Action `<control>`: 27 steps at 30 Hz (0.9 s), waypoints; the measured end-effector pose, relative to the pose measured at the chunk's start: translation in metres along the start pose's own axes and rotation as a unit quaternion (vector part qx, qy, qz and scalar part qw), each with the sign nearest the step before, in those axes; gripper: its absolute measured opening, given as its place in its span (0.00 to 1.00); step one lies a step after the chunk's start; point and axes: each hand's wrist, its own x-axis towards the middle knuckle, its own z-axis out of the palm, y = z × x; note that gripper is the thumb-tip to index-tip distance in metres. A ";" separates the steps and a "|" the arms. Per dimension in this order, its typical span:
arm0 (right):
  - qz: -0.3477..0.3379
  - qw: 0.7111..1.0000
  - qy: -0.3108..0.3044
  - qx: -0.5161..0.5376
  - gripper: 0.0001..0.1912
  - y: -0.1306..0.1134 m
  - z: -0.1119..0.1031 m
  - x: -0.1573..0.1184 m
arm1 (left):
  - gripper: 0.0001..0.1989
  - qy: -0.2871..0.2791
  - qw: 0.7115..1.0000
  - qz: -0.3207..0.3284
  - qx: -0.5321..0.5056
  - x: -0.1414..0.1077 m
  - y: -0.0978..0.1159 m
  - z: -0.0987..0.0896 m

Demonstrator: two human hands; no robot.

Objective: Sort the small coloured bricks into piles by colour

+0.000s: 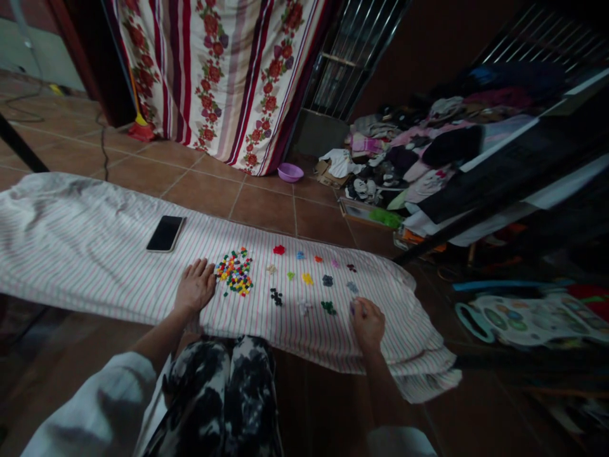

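My left hand [195, 285] lies flat on the striped cloth [118, 266], its fingers beside the left edge of a mixed pile of small coloured pieces [235, 274]. To the right of that pile, little single-colour groups are laid out in rows, among them red [278, 250], yellow [307, 278], black [276, 297] and green [328, 308]. My right hand [367, 320] is at the right end of the lowest row, below a grey-blue group [352, 287]. Its fingers are pinched together near small dark pieces; whatever they hold is too small to name.
A phone [165, 233] lies on the cloth left of the pile. Beyond the cloth are a purple basin [290, 172] on the tiled floor, a floral curtain [209, 76] and a heap of clothes [409, 146]. A dark bar [457, 228] slants at the right.
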 end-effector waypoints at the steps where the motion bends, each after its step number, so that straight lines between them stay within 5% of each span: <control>1: -0.003 1.000 0.004 0.007 0.22 -0.009 0.004 0.004 | 0.23 0.003 1.000 -0.001 0.001 0.000 0.000 0.000; 8: -0.040 0.993 -0.045 0.106 0.19 -0.101 0.047 0.027 | 0.24 -0.005 1.000 0.001 0.024 0.000 0.001 -0.001; 16: -0.108 0.953 -0.212 0.186 0.14 -0.204 0.096 0.022 | 0.24 -0.001 1.000 -0.001 0.018 0.000 0.001 0.000; 21: -0.131 0.934 -0.293 0.158 0.12 -0.242 0.118 0.012 | 0.23 0.005 1.000 -0.003 0.019 0.000 0.001 0.000; 27: -0.154 0.922 -0.322 0.152 0.13 -0.267 0.135 0.008 | 0.23 0.008 1.000 -0.011 0.006 0.001 0.002 0.002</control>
